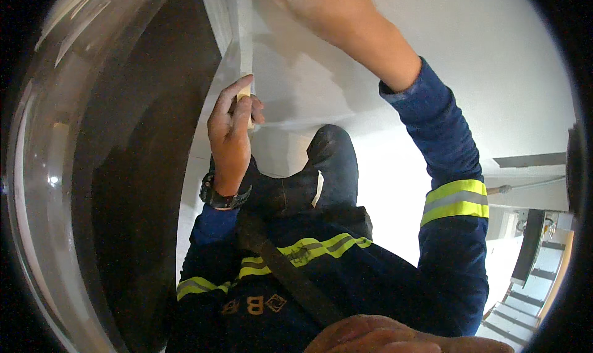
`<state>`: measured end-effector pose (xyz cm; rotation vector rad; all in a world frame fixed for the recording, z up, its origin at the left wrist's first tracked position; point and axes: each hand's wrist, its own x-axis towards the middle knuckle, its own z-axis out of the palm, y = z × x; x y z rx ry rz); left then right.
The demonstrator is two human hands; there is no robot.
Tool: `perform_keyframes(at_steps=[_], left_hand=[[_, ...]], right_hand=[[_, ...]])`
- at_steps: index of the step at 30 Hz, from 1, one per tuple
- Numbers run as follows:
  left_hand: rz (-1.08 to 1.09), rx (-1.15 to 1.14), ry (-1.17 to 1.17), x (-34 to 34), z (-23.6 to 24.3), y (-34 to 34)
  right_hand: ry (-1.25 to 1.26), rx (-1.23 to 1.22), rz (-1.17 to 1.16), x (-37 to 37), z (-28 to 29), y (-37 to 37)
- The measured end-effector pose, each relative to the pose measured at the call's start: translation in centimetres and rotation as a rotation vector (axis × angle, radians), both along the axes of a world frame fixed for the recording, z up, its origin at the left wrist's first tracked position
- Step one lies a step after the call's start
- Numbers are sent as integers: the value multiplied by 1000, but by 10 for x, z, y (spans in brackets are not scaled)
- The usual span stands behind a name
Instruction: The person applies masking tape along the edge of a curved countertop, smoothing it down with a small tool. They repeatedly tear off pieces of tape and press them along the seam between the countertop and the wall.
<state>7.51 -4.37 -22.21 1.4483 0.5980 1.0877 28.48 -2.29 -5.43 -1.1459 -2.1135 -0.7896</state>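
Observation:
My left hand point(230, 121), with a dark watch on its wrist, is closed around a narrow pale yellow piece point(244, 93); the fingers hide most of it, and I cannot make out its exact kind. Above that hand a whitish strip point(246, 50) runs up along the white wall surface to the top of the view, in line with the held piece. Higher up and to the right, my right hand point(309, 4) reaches toward the strip's upper part. Its fingertips are cut off by the upper edge, so what they touch or hold is hidden. Both hands look dusty.
A dark brown panel point(148, 136) stands close along my left side. White wall surface point(494, 62) spreads to the right. My bent knee point(333, 149) is below the hands. A ladder-like frame with a tan rail point(559, 272) and a grey pipe point(531, 185) are at the far right.

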Motion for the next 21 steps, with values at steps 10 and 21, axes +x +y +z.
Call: perform_keyframes(at_steps=[10, 21], left_hand=[[54, 127, 91, 4, 1, -15], [17, 74, 23, 0, 6, -10]], right_hand=[[-102, 73, 131, 16, -16, -10], [-217, 136, 33, 6, -4, -12]])
